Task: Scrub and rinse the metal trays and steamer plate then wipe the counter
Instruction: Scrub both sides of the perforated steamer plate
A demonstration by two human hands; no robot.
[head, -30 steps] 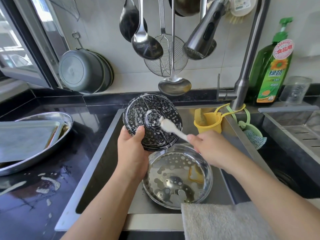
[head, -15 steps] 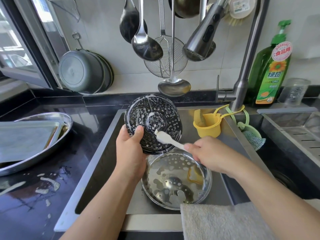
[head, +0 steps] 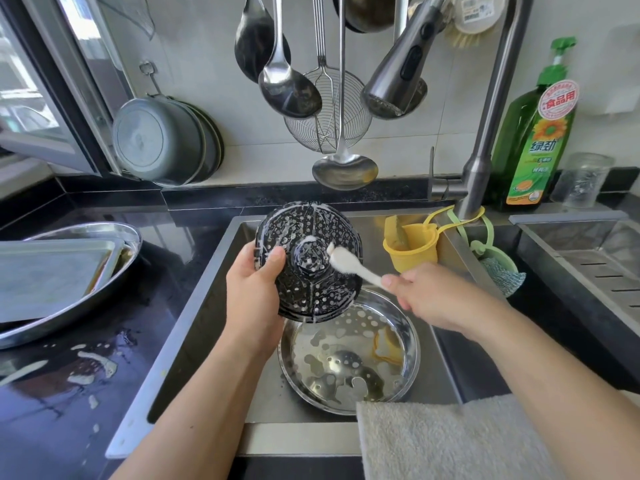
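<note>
My left hand [head: 254, 292] grips the left edge of the round perforated steamer plate [head: 311, 237], tilted upright over the sink and streaked with white suds. My right hand [head: 429, 296] holds a small white brush [head: 349, 265] by its handle, and the bristle head touches the raised hub at the plate's centre. Below them a round metal bowl [head: 412, 341] with soapy water lies in the sink basin. On the black counter [head: 62, 410] to the left, a rectangular metal tray [head: 52, 271] rests inside an oval metal tray [head: 69, 317].
A pull-out faucet head [head: 401, 74] and ladles [head: 287, 81] hang above the sink. A yellow sponge holder [head: 412, 251] and green scrubber basket [head: 498, 268] hang by the faucet base. Green dish soap bottle [head: 536, 140] stands back right. A grey towel [head: 450, 441] drapes over the sink's front edge. Suds spot the counter.
The brush head moved down the plate's face half a second ago and is now back up at the centre hub. My left hand keeps its grip on the plate.
</note>
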